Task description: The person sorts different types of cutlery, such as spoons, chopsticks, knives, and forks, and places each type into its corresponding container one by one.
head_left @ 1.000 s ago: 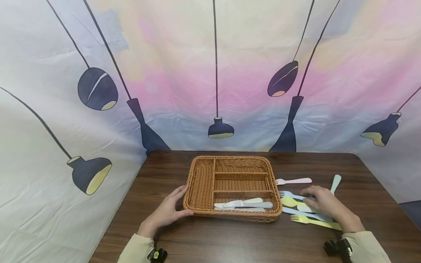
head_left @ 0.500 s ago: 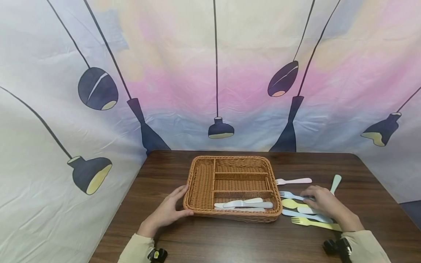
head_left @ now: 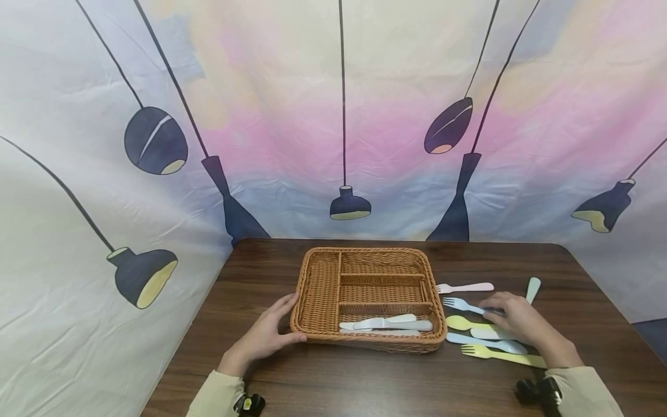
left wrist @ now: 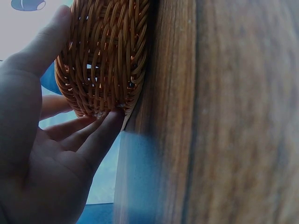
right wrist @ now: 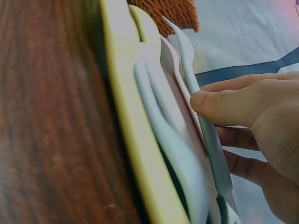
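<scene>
A brown wicker basket (head_left: 318,289) with several compartments stands on the table. White and pale grey knives (head_left: 393,324) lie in its front compartment. My left hand (head_left: 266,333) holds the basket's front left corner, thumb at the front and fingers along the left side; in the left wrist view the fingertips touch the weave. To the right of the basket, my right hand (head_left: 518,318) pinches a light blue fork (head_left: 461,305) between thumb and fingers. The right wrist view shows this fork (right wrist: 212,144) lifted a little off the other cutlery, its tines toward the basket.
Beside the right hand lie a pink fork (head_left: 466,287), a yellow spoon (head_left: 461,323), a white utensil (head_left: 484,333), a light blue utensil (head_left: 484,341) and a yellow fork (head_left: 500,354). A pale green handle (head_left: 532,289) shows behind that hand. A patterned cloth (head_left: 385,133) hangs behind the table.
My right hand has shifted slightly up and to the right, and the light blue fork has risen with it, apart from the yellow spoon. The left hand and the basket have not moved.
</scene>
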`<state>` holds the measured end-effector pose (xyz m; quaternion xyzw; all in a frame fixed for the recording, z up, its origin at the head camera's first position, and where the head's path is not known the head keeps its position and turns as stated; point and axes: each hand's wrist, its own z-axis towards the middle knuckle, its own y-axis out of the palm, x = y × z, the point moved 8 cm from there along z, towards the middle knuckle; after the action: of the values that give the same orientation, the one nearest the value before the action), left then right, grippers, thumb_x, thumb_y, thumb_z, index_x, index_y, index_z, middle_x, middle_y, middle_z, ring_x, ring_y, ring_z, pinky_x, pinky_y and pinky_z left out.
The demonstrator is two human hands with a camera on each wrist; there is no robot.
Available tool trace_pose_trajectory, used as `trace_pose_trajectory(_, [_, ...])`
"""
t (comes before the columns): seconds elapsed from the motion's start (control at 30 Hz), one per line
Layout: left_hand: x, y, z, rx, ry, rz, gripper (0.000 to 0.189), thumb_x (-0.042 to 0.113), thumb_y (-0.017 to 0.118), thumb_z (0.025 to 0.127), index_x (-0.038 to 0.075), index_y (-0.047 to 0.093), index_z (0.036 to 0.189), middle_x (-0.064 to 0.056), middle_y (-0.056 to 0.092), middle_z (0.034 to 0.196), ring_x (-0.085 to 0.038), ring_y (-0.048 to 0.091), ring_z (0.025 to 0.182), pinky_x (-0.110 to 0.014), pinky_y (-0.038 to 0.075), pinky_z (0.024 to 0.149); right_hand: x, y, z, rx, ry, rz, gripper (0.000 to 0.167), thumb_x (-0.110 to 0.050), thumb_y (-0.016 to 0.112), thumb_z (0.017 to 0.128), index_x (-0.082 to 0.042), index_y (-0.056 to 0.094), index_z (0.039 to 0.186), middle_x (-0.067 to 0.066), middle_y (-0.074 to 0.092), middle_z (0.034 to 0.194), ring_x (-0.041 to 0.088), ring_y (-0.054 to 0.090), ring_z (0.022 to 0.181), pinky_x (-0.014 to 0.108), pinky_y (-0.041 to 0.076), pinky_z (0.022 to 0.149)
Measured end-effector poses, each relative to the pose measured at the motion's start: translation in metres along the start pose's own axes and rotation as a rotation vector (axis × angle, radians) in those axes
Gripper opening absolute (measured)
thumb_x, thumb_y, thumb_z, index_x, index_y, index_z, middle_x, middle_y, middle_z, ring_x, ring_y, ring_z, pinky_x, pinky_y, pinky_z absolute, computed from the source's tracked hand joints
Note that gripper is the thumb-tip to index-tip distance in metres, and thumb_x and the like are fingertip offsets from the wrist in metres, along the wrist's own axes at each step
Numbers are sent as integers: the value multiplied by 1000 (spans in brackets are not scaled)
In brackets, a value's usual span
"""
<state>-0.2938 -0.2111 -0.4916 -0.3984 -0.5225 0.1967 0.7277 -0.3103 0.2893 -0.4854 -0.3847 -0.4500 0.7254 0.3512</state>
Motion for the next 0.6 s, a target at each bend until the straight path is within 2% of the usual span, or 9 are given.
trace_pose_trajectory(0.27, [-1,1,0,-1,0,2,100,61,74,76,10,33,152,-11,35,155,-35,37,139,-56,37,108,-4,-9,2,47,-25,-4,19,-9,79,79,-9,76,97,7,71,96,33,66,93,50,55,76])
trace_pose_trajectory(0.47, [0,1,0,-1,-8,0,100,61,73,76,9,34,152,-12,35,155,-35,37,139,-56,37,108,-7,-14,5,50,-18,10,20,-9,79,79,-8,75,99,11,71,100,42,64,102,57,53,80])
trace_pose_trajectory(0.6, [0,0,0,-2,-9,0,100,60,74,76,9,34,152,-12,35,155,-35,37,140,-56,37,108,-9,-17,8,81,-37,15,20,-7,80,77,-8,75,97,11,71,99,45,63,104,58,53,81])
